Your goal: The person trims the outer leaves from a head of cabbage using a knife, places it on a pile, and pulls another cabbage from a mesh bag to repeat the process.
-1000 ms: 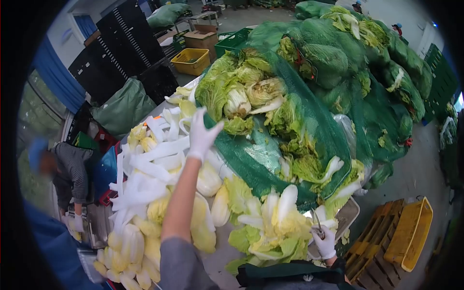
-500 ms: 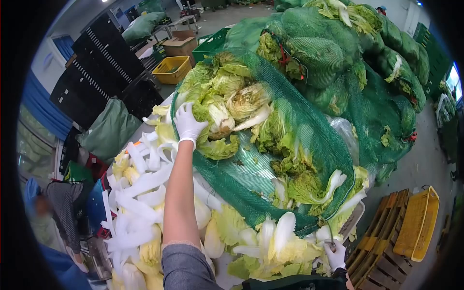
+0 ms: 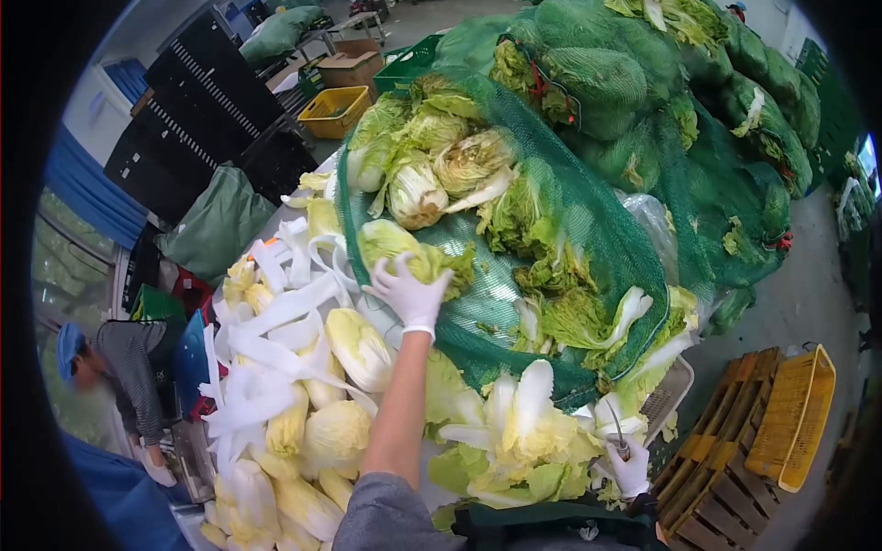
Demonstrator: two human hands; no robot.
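My left hand point(image 3: 413, 292), in a white glove, grips the lower end of a green-leaved napa cabbage point(image 3: 390, 241) at the near left side of an opened green mesh bag point(image 3: 588, 216). More cabbages, one with browned leaves point(image 3: 473, 158), lie farther back in the bag. Loose green leaves point(image 3: 574, 326) are strewn over its right part. At the lower right, my gloved right hand point(image 3: 630, 470) is closed round a small knife point(image 3: 621, 432) whose thin blade points up. Beside it is a heap of torn outer leaves point(image 3: 528, 441). Trimmed pale cabbages point(image 3: 335, 436) are piled left of my arm.
White foam strips point(image 3: 285, 354) lie over the trimmed cabbages. Full mesh sacks point(image 3: 597, 92) are stacked behind the bag. Wooden pallets point(image 3: 721, 441) and a yellow crate point(image 3: 792, 418) stand at right. A person in a blue cap point(image 3: 138, 376) bends at far left.
My left hand has moved from the bag's left rim toward me and right, and now holds a cabbage. That cabbage has come nearer. My right hand keeps the knife, slightly shifted.
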